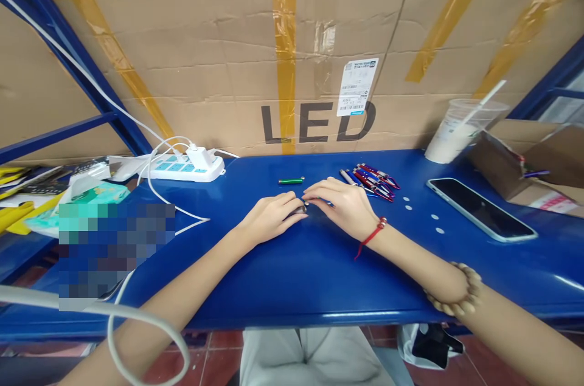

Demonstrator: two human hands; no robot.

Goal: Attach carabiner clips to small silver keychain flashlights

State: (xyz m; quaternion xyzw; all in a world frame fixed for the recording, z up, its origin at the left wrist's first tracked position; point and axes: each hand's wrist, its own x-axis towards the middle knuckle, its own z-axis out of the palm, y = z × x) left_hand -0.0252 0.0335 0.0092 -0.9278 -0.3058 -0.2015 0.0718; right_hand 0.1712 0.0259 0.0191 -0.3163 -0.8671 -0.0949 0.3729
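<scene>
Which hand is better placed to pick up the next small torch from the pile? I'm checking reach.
The right hand: the pile of small torches lies just beyond its knuckles, while the left hand sits farther away.

Bare forearms, no sleeves. Right hand [344,206]: red string bracelet [371,234] with small bead at the wrist, loose tail end hanging toward 7 o'clock. Further up the right forearm, chunky tan bead bracelet [458,295]. Left hand [269,219]: nothing worn. Light grey trousers [310,355] at 6 o'clock.
</scene>
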